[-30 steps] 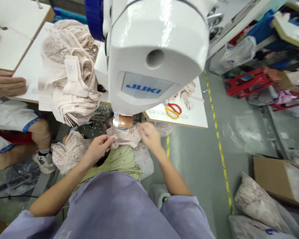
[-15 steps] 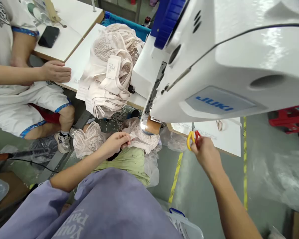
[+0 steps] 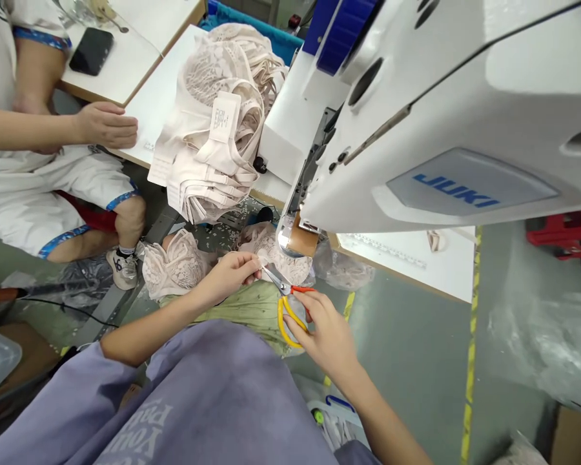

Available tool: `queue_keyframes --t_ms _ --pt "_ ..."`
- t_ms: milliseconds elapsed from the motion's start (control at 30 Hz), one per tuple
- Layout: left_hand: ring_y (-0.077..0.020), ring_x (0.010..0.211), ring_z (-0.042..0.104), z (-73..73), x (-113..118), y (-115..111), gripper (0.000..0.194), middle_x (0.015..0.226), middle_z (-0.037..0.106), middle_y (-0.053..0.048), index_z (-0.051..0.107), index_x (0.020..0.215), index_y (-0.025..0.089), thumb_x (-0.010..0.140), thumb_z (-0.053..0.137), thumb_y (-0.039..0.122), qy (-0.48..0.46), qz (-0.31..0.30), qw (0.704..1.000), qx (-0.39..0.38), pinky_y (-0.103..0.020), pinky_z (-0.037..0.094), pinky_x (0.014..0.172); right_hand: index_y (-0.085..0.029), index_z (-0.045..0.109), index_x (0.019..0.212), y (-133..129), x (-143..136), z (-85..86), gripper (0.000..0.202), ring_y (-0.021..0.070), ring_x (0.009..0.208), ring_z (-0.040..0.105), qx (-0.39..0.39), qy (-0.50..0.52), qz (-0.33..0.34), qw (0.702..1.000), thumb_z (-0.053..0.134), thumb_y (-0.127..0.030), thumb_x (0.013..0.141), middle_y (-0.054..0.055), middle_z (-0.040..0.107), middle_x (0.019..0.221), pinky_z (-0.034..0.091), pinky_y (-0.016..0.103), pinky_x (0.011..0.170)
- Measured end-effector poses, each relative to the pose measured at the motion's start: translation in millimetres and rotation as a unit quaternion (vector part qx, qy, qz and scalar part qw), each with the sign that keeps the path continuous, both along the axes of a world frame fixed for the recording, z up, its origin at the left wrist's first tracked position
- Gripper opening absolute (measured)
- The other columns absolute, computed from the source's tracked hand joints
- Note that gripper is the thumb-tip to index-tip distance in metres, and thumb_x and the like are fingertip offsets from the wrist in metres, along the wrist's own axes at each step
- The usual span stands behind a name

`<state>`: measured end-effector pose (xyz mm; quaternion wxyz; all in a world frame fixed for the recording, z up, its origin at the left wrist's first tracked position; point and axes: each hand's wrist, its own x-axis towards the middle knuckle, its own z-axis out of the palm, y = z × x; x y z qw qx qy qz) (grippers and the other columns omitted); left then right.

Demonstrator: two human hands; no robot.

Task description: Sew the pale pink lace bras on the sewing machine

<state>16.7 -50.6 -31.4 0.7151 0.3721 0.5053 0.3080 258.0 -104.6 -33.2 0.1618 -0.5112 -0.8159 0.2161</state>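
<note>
A beige lace bra hangs below the sewing machine's arm end, one cup to the left and the other under the rounded metal tip. My left hand is closed in a pinch on a small pale piece at the bra's near edge; its exact shape is too small to make out. In my right hand are scissors with one yellow and one red handle. Their blades point left, with the tips close to my left fingertips. The handle loops are spread apart.
A white JUKI sewing machine fills the upper right. Several beige bras lie piled on the white table behind. At left a co-worker's hand rests by the table edge, near a black phone. A ruler-marked board extends rightward.
My right hand has brought the scissors from beside the board on the right down and left to my left hand. My left hand keeps its pinch at the bra's edge. The view has shifted slightly.
</note>
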Motion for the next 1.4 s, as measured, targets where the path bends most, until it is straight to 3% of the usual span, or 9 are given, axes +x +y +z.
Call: queue_keyframes --t_ms 167,233,333,400,500,633,800,1067,1400 --pt "-0.0071 0.049 0.038 -8.5 -3.2 -2.2 0.029 0.063 0.051 0.003 0.058 0.076 0.017 0.09 0.053 0.041 0.045 0.006 0.998 0.038 -0.021 0.026 0.045 -0.023 0.058 0.123 12.3 -9.0 -1.8 0.032 0.0157 0.064 0.062 -0.052 0.025 0.024 0.998 0.06 -0.034 0.093 0.01 0.066 0.121 0.056 0.034 0.065" --pt "-0.008 0.051 0.038 -15.1 -5.4 -2.7 0.027 0.063 0.051 0.003 0.058 0.076 0.017 0.089 0.054 0.039 0.051 0.007 0.998 0.043 -0.021 0.026 0.046 -0.024 0.059 0.123 13.3 -7.5 -1.4 0.031 0.0173 0.07 0.064 -0.066 0.038 0.033 0.997 0.059 -0.033 0.094 0.009 0.068 0.118 0.056 0.033 0.067" --pt "-0.0077 0.052 0.035 -20.6 -8.7 -2.6 0.019 0.063 0.049 0.003 0.06 0.077 0.016 0.085 0.056 0.032 0.009 0.025 0.999 0.024 -0.022 0.024 0.048 -0.025 0.061 0.123 9.7 0.2 -2.1 0.03 0.0204 0.082 0.067 -0.077 0.06 0.019 0.995 0.059 -0.032 0.094 0.007 0.071 0.105 0.056 0.033 0.071" --pt "-0.0071 0.052 0.032 -20.6 -10.9 -2.1 0.014 0.064 0.048 0.003 0.06 0.076 0.015 0.081 0.056 0.027 -0.028 0.036 0.999 0.003 -0.022 0.021 0.047 -0.025 0.062 0.121 4.4 6.4 -3.0 0.029 0.0184 0.074 0.065 -0.087 0.07 -0.016 0.994 0.059 -0.032 0.093 0.006 0.07 0.099 0.055 0.032 0.067" --pt "-0.006 0.048 0.028 -18.9 -13.0 -1.3 0.013 0.065 0.047 0.002 0.056 0.071 0.015 0.078 0.054 0.026 -0.064 0.023 0.997 -0.027 -0.022 0.014 0.043 -0.026 0.061 0.119 -4.4 11.6 -3.9 0.032 0.0143 0.062 0.057 -0.1 0.098 -0.058 0.988 0.063 -0.029 0.087 0.004 0.065 0.098 0.051 0.03 0.057" --pt "-0.0045 0.045 0.024 -18.2 -12.1 -2.1 0.03 0.061 0.042 0.004 0.049 0.066 0.017 0.081 0.062 0.039 -0.089 0.023 0.994 -0.056 -0.022 0.009 0.041 -0.026 0.054 0.123 -10.4 5.8 -3.7 0.049 0.0134 0.065 0.054 -0.126 0.139 -0.039 0.981 0.066 -0.02 0.075 0.005 0.059 0.104 0.05 0.03 0.061" --pt "-0.0039 0.046 0.027 -14.6 -10.2 -5.5 0.04 0.057 0.043 0.006 0.052 0.067 0.016 0.081 0.069 0.048 -0.088 0.067 0.994 -0.007 -0.019 0.017 0.043 -0.027 0.053 0.123 -5.1 -8.9 -5.1 0.052 0.0132 0.068 0.053 -0.152 0.152 -0.029 0.976 0.065 -0.02 0.073 0.003 0.057 0.102 0.05 0.029 0.063" --pt "-0.0078 0.053 0.051 -10.7 -8.9 -6.5 0.028 0.064 0.059 0.002 0.059 0.073 0.015 0.09 0.057 0.037 0.079 0.037 0.99 0.107 -0.019 0.037 0.052 -0.024 0.059 0.121 11.5 -25.1 -7.0 0.044 0.0134 0.065 0.054 -0.158 0.147 -0.041 0.976 0.066 -0.025 0.077 0.002 0.061 0.094 0.049 0.029 0.062" --pt "-0.0084 0.053 0.051 -13.6 -7.6 -6.8 0.031 0.064 0.058 0.002 0.058 0.076 0.015 0.093 0.055 0.041 0.101 0.037 0.986 0.126 -0.02 0.038 0.053 -0.029 0.066 0.12 10.1 -14.8 -4.4 0.033 0.0119 0.065 0.056 -0.212 0.153 -0.079 0.962 0.064 -0.035 0.088 0.004 0.065 0.101 0.047 0.024 0.056"
